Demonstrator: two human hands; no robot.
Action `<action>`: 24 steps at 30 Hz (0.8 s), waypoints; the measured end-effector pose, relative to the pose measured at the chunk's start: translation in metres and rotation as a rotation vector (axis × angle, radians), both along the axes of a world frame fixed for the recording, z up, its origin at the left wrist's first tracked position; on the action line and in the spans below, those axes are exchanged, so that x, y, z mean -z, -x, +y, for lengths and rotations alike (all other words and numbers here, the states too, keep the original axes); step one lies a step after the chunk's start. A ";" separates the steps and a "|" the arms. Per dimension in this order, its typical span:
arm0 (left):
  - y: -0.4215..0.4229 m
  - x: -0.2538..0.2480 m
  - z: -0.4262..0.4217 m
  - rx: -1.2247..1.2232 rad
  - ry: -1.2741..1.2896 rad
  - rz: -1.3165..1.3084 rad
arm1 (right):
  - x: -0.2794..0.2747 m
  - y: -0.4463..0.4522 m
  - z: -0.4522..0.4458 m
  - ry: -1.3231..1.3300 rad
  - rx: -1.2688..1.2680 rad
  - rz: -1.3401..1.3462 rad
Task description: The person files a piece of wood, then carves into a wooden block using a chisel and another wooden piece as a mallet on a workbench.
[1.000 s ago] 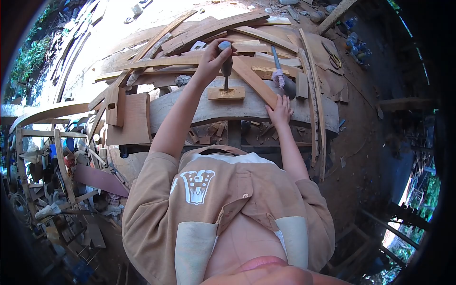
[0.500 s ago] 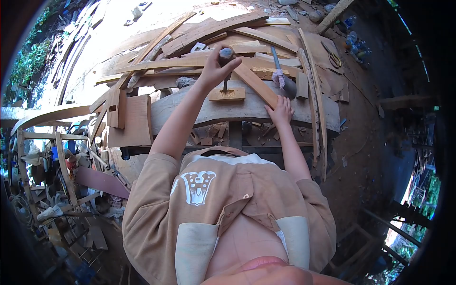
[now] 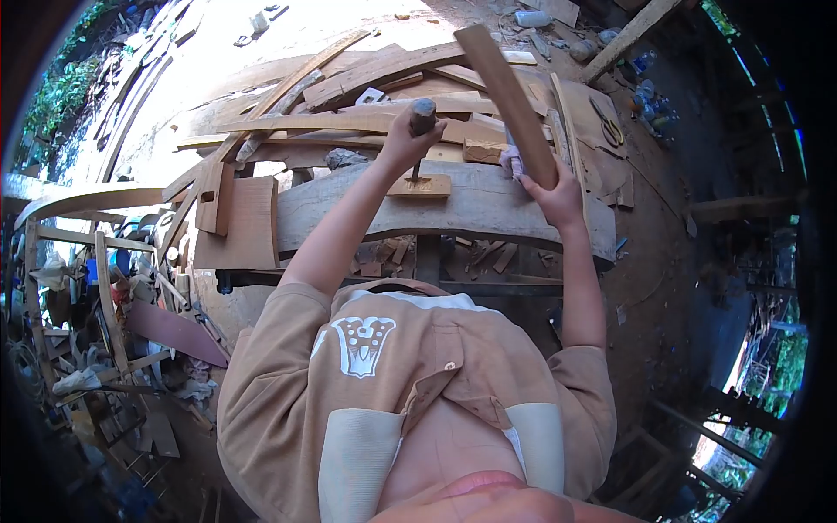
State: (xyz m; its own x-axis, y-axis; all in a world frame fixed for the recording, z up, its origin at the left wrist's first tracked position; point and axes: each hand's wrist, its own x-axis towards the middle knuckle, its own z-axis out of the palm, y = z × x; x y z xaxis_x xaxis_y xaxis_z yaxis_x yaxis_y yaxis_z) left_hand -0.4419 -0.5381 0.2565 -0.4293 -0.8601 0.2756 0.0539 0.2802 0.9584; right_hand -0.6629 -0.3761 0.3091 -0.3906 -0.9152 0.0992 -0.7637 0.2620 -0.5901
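Note:
My left hand (image 3: 403, 142) is wrapped round the handle of a chisel (image 3: 423, 115), which stands upright. The chisel's narrow blade meets a recess in the top of a small wooden block (image 3: 432, 188). That block lies on a thick, curved wooden plank (image 3: 497, 205). In my right hand (image 3: 561, 199) is a long wooden bar (image 3: 507, 91), gripped at its near end and raised at a slant over the plank. Close by the right fingers, a tool's wrapped handle (image 3: 512, 160) is partly hidden by the bar.
Boards and strips (image 3: 384, 74) are heaped behind the plank. At left stand a mortised block (image 3: 214, 199) and a wide board (image 3: 248, 222). Pliers-like handles (image 3: 609, 126) lie at right, with plastic bottles (image 3: 649, 100) beyond. A wooden frame (image 3: 109, 288) stands far left.
My right hand has closed round the wooden bar and lifted it from the plank, swinging it up and right. My left hand still holds the chisel upright on the block.

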 end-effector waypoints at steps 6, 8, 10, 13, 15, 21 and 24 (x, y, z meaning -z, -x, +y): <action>0.008 0.002 0.002 0.014 0.015 -0.024 | -0.038 -0.021 0.019 0.499 -0.170 -0.193; 0.008 0.002 0.004 0.014 0.017 -0.045 | -0.037 -0.032 0.029 0.239 -0.261 -0.048; 0.006 -0.001 0.006 0.013 0.018 -0.040 | -0.041 -0.030 0.036 -0.138 -0.275 0.039; 0.002 -0.004 0.005 0.016 0.051 -0.005 | -0.072 -0.035 0.044 0.067 -0.169 -0.023; 0.002 -0.003 0.009 0.019 0.086 -0.004 | -0.074 -0.040 0.046 0.251 -0.175 -0.090; 0.002 -0.001 0.012 0.094 -0.047 0.035 | -0.051 -0.059 0.043 0.076 -0.279 0.009; 0.004 -0.002 0.012 0.049 0.089 0.001 | -0.062 -0.049 0.045 -0.027 -0.259 -0.110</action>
State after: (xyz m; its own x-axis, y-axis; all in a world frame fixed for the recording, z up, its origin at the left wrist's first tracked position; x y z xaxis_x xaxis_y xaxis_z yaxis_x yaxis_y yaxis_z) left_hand -0.4454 -0.5260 0.2582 -0.4697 -0.8105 0.3501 0.0702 0.3609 0.9299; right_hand -0.6141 -0.3308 0.3712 -0.1506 -0.9876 0.0436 -0.7388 0.0831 -0.6688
